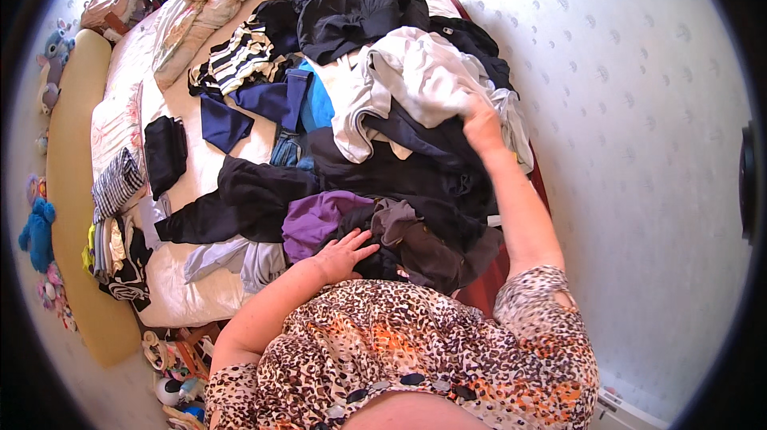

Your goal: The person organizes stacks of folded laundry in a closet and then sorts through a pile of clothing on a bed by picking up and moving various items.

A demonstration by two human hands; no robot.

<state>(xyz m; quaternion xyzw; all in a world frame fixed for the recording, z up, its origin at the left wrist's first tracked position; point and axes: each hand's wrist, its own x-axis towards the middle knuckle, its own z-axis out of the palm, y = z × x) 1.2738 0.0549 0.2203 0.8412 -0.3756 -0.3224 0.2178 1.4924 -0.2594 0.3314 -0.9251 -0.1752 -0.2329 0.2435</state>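
Observation:
A large heap of mixed clothes lies on the bed. My right hand [481,123] grips the edge of a white garment [419,73] on the heap's right side. Fingers spread, my left hand [346,255] rests on dark cloth at the near edge, beside a purple garment [314,220] and a dark brown garment [428,250]. Black garments [389,169] fill the middle. Farther back are a black jacket [359,13], a black-and-white striped garment [242,55] and navy cloth [275,97]. A grey garment [263,265] lies left of my left hand.
Folded black cloth [165,157], a folded striped garment [118,184] and stacked clothes [120,256] lie along the bed's left side. A rumpled floral duvet [204,4] is at the back. Beyond the tan headboard [78,190] are plush toys [41,232]. A patterned wall [617,160] stands right.

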